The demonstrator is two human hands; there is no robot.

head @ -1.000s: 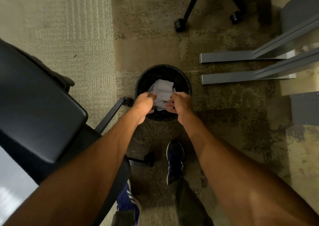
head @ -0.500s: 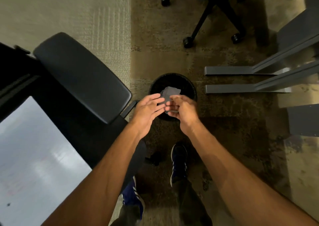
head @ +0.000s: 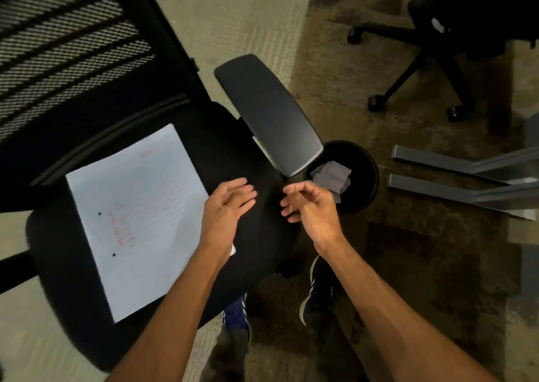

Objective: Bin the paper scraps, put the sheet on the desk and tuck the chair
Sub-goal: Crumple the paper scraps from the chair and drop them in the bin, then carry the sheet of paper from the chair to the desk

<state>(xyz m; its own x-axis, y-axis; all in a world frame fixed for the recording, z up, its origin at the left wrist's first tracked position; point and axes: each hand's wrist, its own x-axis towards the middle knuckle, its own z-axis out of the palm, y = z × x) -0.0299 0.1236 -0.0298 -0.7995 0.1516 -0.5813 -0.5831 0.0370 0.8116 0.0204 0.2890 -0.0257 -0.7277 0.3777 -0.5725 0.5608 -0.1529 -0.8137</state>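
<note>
A white sheet [head: 137, 215] with red lines and two punch holes lies flat on the black seat of an office chair [head: 256, 160]. Crumpled paper scraps [head: 332, 177] rest inside the round black bin [head: 367, 177] on the floor, just right of the chair's armrest [head: 268, 113]. My left hand [head: 224, 212] hovers over the seat at the sheet's right edge, fingers apart, holding nothing. My right hand [head: 312, 206] hangs between the seat and the bin, fingers loosely curled and empty.
The chair's mesh backrest [head: 67, 46] fills the upper left. A second wheeled chair [head: 437, 46] stands at the upper right. Grey metal desk feet [head: 455, 163] lie on the carpet right of the bin. My two shoes [head: 318, 288] stand below the seat.
Both hands have let go of the scraps, which now lie in the bin, and drawn back left over the chair seat. The view has swung left, bringing the sheet and backrest in.
</note>
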